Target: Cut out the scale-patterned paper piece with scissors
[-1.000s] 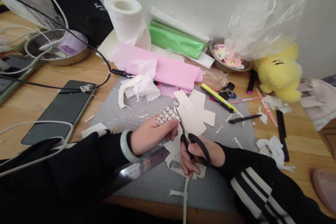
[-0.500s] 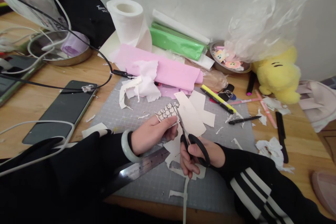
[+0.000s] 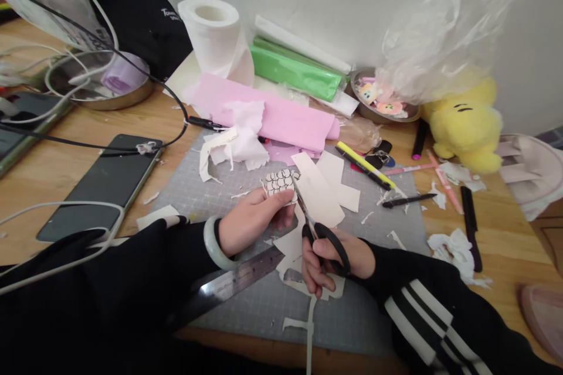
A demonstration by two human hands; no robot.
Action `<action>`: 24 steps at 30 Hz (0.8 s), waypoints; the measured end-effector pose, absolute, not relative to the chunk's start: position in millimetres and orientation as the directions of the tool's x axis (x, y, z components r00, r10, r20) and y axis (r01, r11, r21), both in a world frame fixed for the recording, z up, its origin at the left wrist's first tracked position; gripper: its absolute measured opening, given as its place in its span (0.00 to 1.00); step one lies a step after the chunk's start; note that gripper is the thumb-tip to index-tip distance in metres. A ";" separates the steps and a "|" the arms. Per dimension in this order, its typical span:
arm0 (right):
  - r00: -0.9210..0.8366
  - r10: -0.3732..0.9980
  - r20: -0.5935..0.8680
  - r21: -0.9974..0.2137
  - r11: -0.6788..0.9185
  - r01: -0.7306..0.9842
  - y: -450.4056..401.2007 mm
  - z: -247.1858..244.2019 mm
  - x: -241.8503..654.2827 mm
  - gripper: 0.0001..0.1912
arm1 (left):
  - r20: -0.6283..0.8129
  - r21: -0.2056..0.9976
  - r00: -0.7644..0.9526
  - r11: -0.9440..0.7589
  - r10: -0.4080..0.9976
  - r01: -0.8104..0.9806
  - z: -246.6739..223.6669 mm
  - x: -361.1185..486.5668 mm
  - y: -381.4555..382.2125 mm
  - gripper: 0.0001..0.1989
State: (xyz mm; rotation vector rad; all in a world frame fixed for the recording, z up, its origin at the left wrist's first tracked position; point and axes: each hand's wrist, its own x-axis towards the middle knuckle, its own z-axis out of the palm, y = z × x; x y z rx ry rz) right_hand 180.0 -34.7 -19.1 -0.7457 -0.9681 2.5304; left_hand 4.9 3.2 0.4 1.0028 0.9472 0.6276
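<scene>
A small white paper piece with a black scale-like pattern [image 3: 280,182] is pinched between the thumb and fingers of my left hand [image 3: 259,214]. My right hand [image 3: 332,258] has its fingers through the black handles of the scissors [image 3: 336,249]. The scissor blades point up and to the left, and their tips are at the right edge of the patterned paper. Under and beside the scissors, plain white paper pieces [image 3: 317,187] lie on the grey cutting mat [image 3: 352,328].
A metal ruler [image 3: 241,276] lies below my left hand. Behind are pink paper [image 3: 277,111], a green pack [image 3: 294,70] and a white roll [image 3: 211,35]. Pens, a yellow highlighter [image 3: 365,165] and a yellow plush toy [image 3: 468,126] are at the right; a phone [image 3: 103,187] is at the left.
The patterned paper has turned slightly in my left hand and now sits more level. Both hands are in nearly the same place, with the scissors still at the paper's right edge.
</scene>
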 end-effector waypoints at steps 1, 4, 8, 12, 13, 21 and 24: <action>-0.808 0.470 -0.354 -0.688 -0.717 -0.115 -34.5 -18.8 180.2 0.25 | -0.365 0.905 0.469 0.424 0.804 -0.024 0.0 5.0 3.3 0.19; -0.811 0.466 -0.354 -0.685 -0.719 -0.114 -34.4 -17.3 180.8 0.25 | -0.362 0.903 0.474 0.428 0.803 -0.035 -1.0 4.9 3.3 0.18; -0.809 0.468 -0.356 -0.689 -0.716 -0.111 -34.9 -16.5 181.1 0.24 | -0.344 0.911 0.467 0.410 0.815 -0.044 -2.1 4.2 3.6 0.18; -0.806 0.473 -0.355 -0.700 -0.706 -0.106 -35.3 -17.2 180.8 0.24 | -0.323 0.917 0.431 0.391 0.843 -0.077 -4.7 4.4 4.7 0.19; -0.806 0.473 -0.355 -0.702 -0.705 -0.105 -35.4 -17.3 180.7 0.24 | -0.321 0.916 0.427 0.391 0.846 -0.087 -5.4 4.6 4.9 0.19; -0.799 0.479 -0.363 -0.701 -0.705 -0.104 -35.5 -14.7 180.3 0.24 | -0.330 0.910 0.417 0.403 0.847 -0.099 -6.6 3.8 3.5 0.19; -0.795 0.481 -0.369 -0.707 -0.701 -0.096 -35.5 -14.6 180.3 0.24 | -0.319 0.914 0.419 0.392 0.850 -0.100 -5.4 3.9 4.0 0.20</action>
